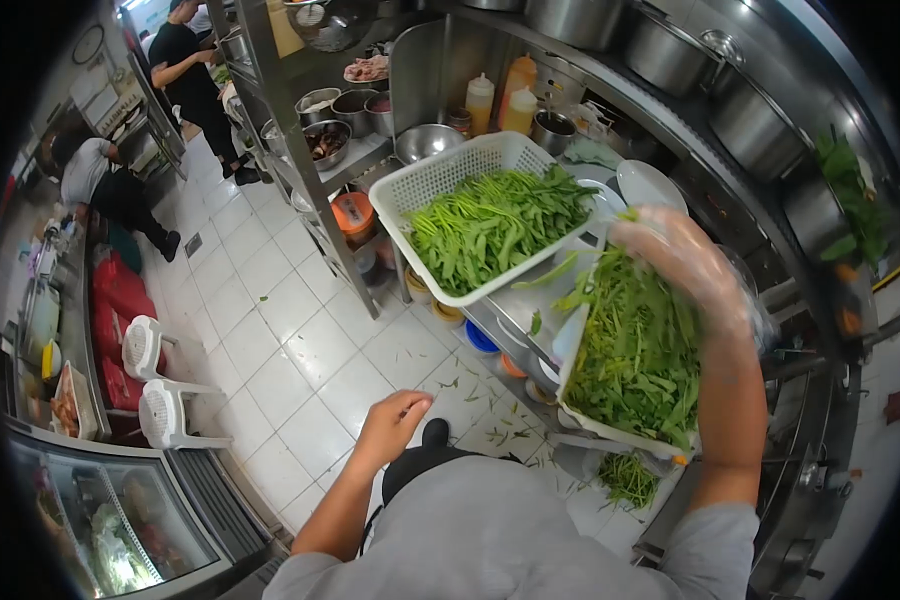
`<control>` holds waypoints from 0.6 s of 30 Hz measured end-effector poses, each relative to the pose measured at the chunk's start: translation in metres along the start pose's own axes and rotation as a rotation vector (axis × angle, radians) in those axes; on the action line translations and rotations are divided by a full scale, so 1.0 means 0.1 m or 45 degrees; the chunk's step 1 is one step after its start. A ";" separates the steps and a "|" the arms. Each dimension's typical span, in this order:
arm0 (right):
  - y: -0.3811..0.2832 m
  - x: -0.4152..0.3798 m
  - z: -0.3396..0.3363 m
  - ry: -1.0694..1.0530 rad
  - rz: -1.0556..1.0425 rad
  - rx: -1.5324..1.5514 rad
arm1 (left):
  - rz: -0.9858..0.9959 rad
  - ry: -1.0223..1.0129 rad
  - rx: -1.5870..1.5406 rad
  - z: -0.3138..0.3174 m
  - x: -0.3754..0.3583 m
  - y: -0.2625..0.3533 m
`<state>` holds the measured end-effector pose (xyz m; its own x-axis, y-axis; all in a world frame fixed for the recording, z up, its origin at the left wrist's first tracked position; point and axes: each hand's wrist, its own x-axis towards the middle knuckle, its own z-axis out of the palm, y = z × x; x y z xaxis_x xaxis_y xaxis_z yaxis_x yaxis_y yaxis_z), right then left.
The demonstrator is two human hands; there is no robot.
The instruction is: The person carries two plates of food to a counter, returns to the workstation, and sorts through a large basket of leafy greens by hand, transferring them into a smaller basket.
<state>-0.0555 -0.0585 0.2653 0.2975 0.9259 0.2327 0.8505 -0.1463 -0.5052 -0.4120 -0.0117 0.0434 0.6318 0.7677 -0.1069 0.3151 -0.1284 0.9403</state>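
Observation:
My right hand (682,255), in a clear plastic glove, is blurred by motion over a white basket (610,432) heaped with leafy green vegetables (635,350). A bit of green shows right at its fingertips. Bare and closed, my left hand (394,425) hangs in front of my body above the floor, with a small dark spot between its curled fingers; what it holds I cannot tell. Farther along the counter stands a second white perforated basket (395,215), filled with long green stems and leaves (500,225).
Sauce bottles (480,103) and a steel bowl (428,143) stand behind the baskets. Pots (670,55) line the shelf above. Cut stems (627,480) lie below the near basket, scraps on the tiles. White stools (160,412) are at left; two people (195,85) work farther back.

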 end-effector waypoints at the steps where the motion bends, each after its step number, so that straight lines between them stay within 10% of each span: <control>1: -0.06 0.32 0.08 -0.253 0.098 -0.034 | 0.006 0.001 -0.005 -0.08 -0.04 -0.06; 6: 0.15 1.77 1.20 -0.739 0.371 -0.454 | -0.089 0.158 0.138 -0.41 -0.05 -0.21; 12: 0.61 2.28 2.78 -0.259 0.280 -0.469 | -0.039 0.176 0.217 -0.76 0.13 -0.44; 18: 0.59 2.24 2.50 -0.287 0.240 -0.018 | 0.014 0.031 0.059 -0.65 0.38 -0.41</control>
<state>-0.0470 0.2268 0.0799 0.3480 0.9359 -0.0555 0.7960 -0.3262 -0.5098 -0.4469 0.0638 0.0222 0.6182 0.7811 -0.0882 0.3409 -0.1653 0.9255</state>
